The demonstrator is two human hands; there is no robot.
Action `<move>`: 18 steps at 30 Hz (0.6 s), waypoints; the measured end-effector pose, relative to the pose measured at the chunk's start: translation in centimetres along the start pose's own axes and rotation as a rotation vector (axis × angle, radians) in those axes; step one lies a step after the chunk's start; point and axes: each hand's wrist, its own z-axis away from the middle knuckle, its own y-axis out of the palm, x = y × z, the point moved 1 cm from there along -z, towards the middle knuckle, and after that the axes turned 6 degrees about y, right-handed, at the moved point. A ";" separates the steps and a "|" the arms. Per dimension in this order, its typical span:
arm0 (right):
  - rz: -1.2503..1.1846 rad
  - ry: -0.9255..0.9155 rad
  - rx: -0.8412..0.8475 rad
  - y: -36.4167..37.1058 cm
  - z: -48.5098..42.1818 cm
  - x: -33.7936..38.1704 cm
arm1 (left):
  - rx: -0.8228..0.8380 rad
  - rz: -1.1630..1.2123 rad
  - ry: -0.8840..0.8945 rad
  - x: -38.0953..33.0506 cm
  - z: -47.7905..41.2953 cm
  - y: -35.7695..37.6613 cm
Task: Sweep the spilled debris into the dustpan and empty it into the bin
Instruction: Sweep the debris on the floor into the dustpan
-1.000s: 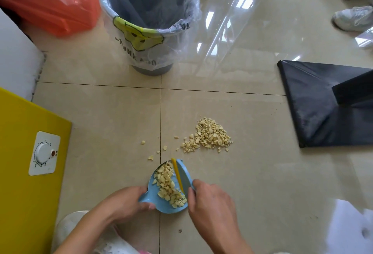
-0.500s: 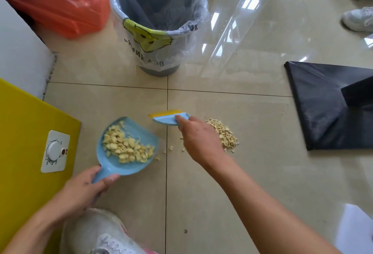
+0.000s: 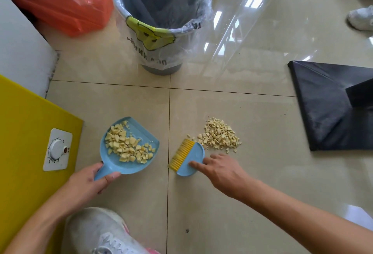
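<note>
Left hand [image 3: 87, 183] fingers wrapped round the handle of the blue dustpan [image 3: 142, 131], pan level so its heap of yellow crumbs [image 3: 126, 148] doesn't slide. Right hand [image 3: 221, 171] fingers straight and apart, index tip just touching the hand brush [image 3: 188, 158] lying flat on the tile [image 3: 201, 209]. Remaining debris pile [image 3: 220, 135] sits just beyond the brush, unswept; lined bin [image 3: 157, 60] further out, upright, no crumbs visible inside.
</note>
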 end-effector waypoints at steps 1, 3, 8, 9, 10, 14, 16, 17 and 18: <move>0.024 0.012 -0.013 -0.1 0.5 -0.6 | 0.023 -0.034 0.009 -0.1 0.1 0.2; 0.045 0.032 -0.031 -0.4 1.4 -1.5 | 0.050 -0.059 0.020 -0.4 0.1 0.4; -0.067 0.081 -0.095 -3.2 1.5 -1.6 | 0.087 -0.063 0.032 -0.6 0.3 0.8; -0.073 0.114 -0.127 -3.6 0.9 -1.6 | 0.098 -0.065 0.033 -0.7 0.3 0.9; -0.069 0.155 -0.156 -3.7 0.2 -1.6 | 0.107 -0.073 0.035 -0.8 0.3 0.9; -0.089 0.286 -0.155 -2.2 -2.7 -0.9 | 0.121 -0.091 0.050 -0.7 0.0 1.4; -0.115 0.294 -0.113 -1.2 -2.2 0.2 | 0.105 -0.083 0.062 -0.8 -0.1 1.7; -0.127 0.290 -0.099 -0.8 -1.5 0.7 | 0.099 -0.079 0.068 -0.9 -0.1 1.8; -0.146 0.285 -0.091 -0.4 -0.7 1.0 | 0.103 -0.080 0.070 -1.1 -0.1 1.9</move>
